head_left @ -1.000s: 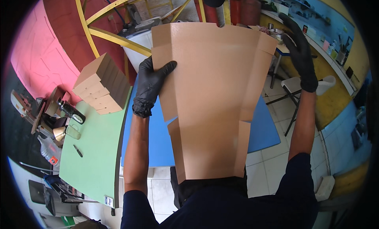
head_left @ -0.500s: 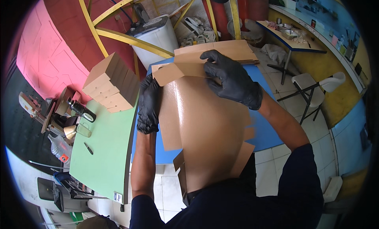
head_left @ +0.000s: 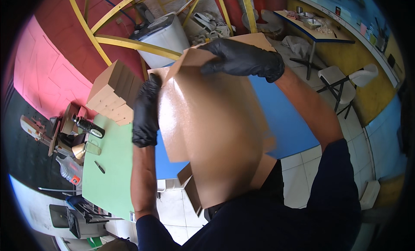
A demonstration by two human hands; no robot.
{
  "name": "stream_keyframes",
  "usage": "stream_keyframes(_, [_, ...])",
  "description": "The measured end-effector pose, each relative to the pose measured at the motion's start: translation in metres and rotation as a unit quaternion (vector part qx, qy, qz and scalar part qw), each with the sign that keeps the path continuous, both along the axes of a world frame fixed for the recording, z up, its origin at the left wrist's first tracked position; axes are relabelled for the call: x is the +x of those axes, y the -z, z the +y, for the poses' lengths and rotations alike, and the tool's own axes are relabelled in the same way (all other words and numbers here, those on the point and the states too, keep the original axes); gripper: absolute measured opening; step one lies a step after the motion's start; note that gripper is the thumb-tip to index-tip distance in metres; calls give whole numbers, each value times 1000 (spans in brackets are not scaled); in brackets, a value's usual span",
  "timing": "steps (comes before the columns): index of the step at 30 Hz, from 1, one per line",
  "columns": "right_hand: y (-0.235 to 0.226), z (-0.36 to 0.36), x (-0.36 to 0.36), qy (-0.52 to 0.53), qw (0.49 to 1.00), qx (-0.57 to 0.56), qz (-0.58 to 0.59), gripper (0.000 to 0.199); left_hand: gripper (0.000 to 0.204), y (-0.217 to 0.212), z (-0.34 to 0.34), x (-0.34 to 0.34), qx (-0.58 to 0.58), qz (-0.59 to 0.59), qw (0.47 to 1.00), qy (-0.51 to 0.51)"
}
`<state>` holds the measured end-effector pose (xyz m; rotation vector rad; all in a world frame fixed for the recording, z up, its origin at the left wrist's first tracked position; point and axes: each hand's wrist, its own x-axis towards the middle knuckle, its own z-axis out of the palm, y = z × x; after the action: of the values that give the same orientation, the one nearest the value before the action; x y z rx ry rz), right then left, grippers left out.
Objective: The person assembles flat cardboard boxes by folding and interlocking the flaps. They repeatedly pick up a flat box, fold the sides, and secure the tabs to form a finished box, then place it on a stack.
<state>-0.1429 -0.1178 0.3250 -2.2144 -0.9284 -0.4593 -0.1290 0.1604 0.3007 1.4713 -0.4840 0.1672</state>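
Close to the camera, centre frame: big flat cardboard sheet (head_left: 216, 134), tan, glossy side up, held above the blue tabletop (head_left: 285, 121) and against the person's torso. Lower end of it runs out of sight at the chest.

Left hand (head_left: 146, 112), black glove, clamped on the sheet's left edge, fingers wrapped round it. Right hand (head_left: 242, 58), black glove, closed over the top flap (head_left: 199, 56), which is bent over toward the person; fingers on top, thumb hidden behind the board.

Left of the sheet: stack of folded cardboard boxes (head_left: 113, 93) on the green tabletop (head_left: 112, 173), just beside the left hand but not touching. Further left on that surface: tape dispenser (head_left: 88, 126), small dark tool (head_left: 100, 167), clear plastic bottle (head_left: 69, 169) at the edge.

Behind: white drum-like machine (head_left: 162, 37) under yellow frame tubes (head_left: 125, 41). Right side: white folding chair (head_left: 346, 78) on the tiled floor (head_left: 302, 177), second blue tabletop (head_left: 315, 30) with metal trays.
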Motion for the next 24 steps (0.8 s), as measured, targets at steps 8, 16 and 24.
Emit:
stream_keyframes(8, [-8, 44, -34, 226, 821, -216, -477, 15, 69, -108, 27, 24, 248, 59, 937, 237])
stream_keyframes(16, [12, 71, -26, 220, 802, -192, -520, 19, 70, -117, 5, -2, 580, -30, 808, 93])
stream_keyframes(24, [9, 47, -26, 268, 812, -217, -471, 13, 64, -99, 21, -18, 476, -194, 852, 97])
